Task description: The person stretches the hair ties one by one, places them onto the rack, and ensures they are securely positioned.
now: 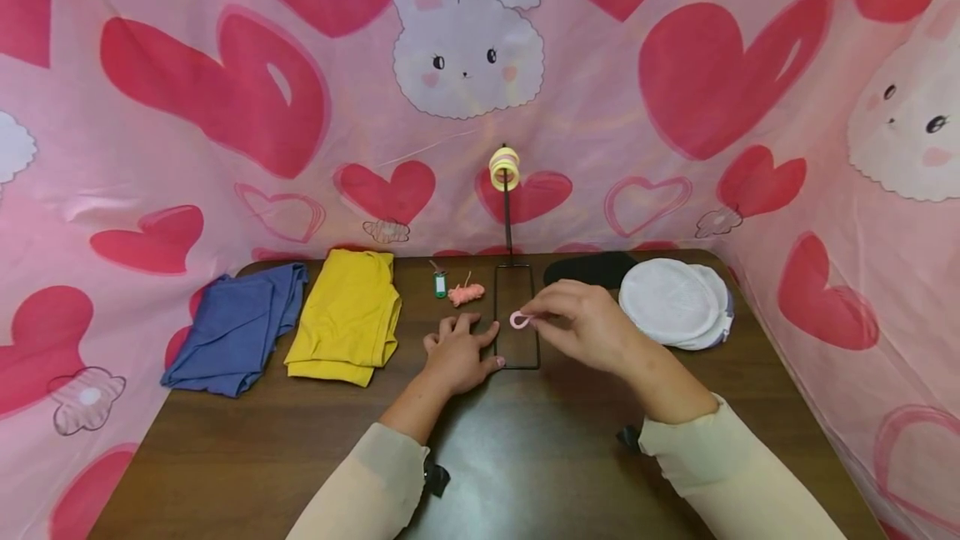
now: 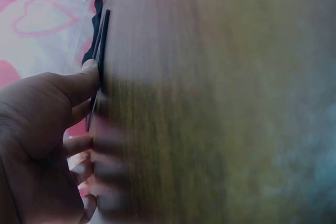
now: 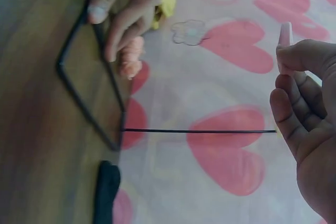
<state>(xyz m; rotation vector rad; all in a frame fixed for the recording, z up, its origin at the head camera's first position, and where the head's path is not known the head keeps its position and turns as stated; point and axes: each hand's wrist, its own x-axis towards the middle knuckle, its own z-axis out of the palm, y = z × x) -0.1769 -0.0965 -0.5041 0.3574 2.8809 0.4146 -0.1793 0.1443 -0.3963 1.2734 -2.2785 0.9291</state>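
Note:
A pink hair tie (image 1: 517, 320) is pinched between the thumb and fingers of my right hand (image 1: 581, 325), above the wire base. In the right wrist view the tie (image 3: 285, 34) appears edge-on at the fingertips. My left hand (image 1: 459, 357) rests spread at the base's left side, its thumb at the front corner. The left wrist view shows that thumb pressing near the dark wire, the other fingers reaching down to the tabletop. The black wire stand (image 1: 507, 219) has a rectangular base and an upright rod. Yellow and pink hair ties (image 1: 504, 167) hang near its top.
Folded blue cloth (image 1: 238, 330) and folded yellow cloth (image 1: 347, 319) lie to the left. A green key tag (image 1: 440, 285) and a coral yarn bundle (image 1: 467, 294) are behind my left hand. Black cloth (image 1: 588, 270) and white round mesh items (image 1: 669, 303) lie at the back right.

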